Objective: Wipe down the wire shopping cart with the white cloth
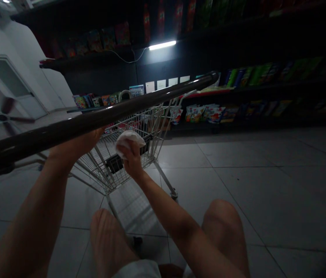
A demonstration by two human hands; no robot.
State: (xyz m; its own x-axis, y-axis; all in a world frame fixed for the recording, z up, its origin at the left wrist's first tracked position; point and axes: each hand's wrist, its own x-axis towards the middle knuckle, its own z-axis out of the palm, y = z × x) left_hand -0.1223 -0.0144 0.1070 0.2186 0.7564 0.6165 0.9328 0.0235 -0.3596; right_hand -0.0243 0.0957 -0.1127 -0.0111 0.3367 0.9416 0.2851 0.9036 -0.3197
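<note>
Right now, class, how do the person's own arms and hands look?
The left arm and right arm are bare: no sleeve, watch or cable shows. The right hand appears gloveless; the left hand is partly hidden, with no glove visible.

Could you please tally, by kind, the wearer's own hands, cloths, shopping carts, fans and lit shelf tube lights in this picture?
Left hand and right hand: 2
White cloth: 1
Shopping cart: 1
Fan: 1
Lit tube light: 1
Total: 6
</note>
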